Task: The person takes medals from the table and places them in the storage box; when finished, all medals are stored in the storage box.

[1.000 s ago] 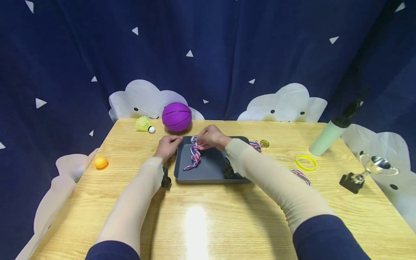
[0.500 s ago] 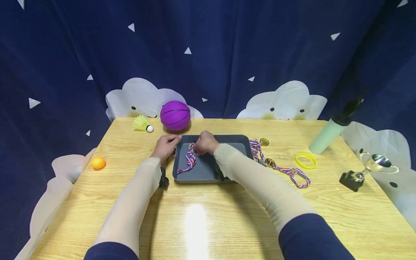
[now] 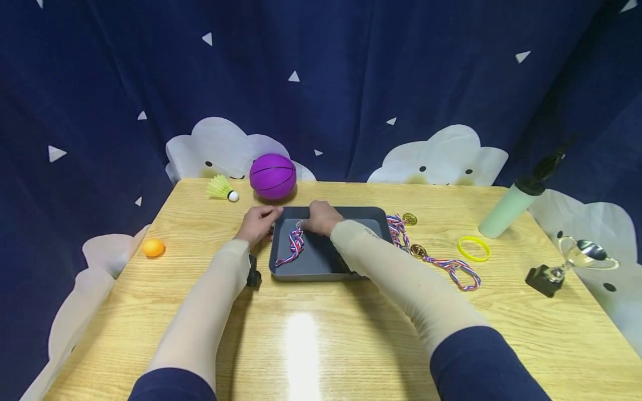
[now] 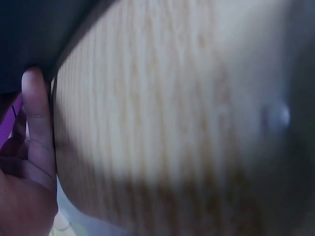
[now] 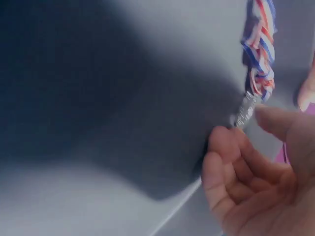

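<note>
A dark grey rectangular tray (image 3: 313, 277) lies on the wooden table. Inside it, toward the left, is a silver medal (image 5: 247, 109) whose red, white and blue ribbon (image 3: 296, 241) is twisted like a braid. My right hand (image 3: 323, 218) pinches the medal's edge between thumb and fingertips, low over the tray floor. The ribbon trails toward the tray's near left corner. At the tray's far left corner, my left hand (image 3: 257, 224) holds the rim, its thumb (image 4: 37, 101) against the outer wall in the left wrist view.
Gold medals (image 3: 418, 251) with striped ribbons lie right of the tray. Farther right are a yellow wristband (image 3: 473, 258), a green bottle (image 3: 505, 212) and a trophy (image 3: 545, 280). A purple ball (image 3: 273, 177) and a shuttlecock (image 3: 220, 188) sit behind; an orange ball (image 3: 152, 248) is left.
My right hand has brought the silver medal down from above the tray's far side into the tray, and its ribbon has settled on the floor. My left hand has stayed at the rim.
</note>
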Tool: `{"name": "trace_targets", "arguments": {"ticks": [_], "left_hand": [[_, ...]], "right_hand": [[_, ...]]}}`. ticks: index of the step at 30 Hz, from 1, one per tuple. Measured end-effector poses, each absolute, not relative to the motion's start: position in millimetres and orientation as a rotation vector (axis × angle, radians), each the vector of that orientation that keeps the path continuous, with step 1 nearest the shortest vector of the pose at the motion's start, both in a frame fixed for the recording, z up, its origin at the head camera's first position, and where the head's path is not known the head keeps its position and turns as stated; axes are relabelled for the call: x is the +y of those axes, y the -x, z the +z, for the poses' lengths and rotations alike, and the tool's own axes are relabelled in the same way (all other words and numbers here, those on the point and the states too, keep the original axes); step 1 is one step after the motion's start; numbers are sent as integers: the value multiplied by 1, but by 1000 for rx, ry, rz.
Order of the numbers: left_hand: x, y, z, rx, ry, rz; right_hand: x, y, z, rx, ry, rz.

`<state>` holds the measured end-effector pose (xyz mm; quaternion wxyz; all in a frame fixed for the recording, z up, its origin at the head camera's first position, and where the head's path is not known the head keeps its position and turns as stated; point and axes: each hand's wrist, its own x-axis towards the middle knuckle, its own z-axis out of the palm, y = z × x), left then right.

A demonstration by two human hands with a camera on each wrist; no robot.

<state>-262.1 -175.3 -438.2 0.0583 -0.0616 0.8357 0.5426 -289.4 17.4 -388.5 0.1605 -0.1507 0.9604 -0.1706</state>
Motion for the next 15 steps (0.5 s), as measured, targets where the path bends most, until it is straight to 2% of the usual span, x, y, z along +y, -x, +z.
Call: {"name": "trace_targets", "arguments": {"ticks": [7, 11, 15], "left_hand": [[-173, 262, -438, 2522, 179, 1662], [-173, 261, -437, 2508, 177, 1695], [-176, 260, -437, 2480, 163, 1721]], "right_hand": [[56, 308, -349, 2531, 450, -678], [104, 322, -327, 2517, 479, -886], [163, 331, -324, 2643, 488, -926]]}}
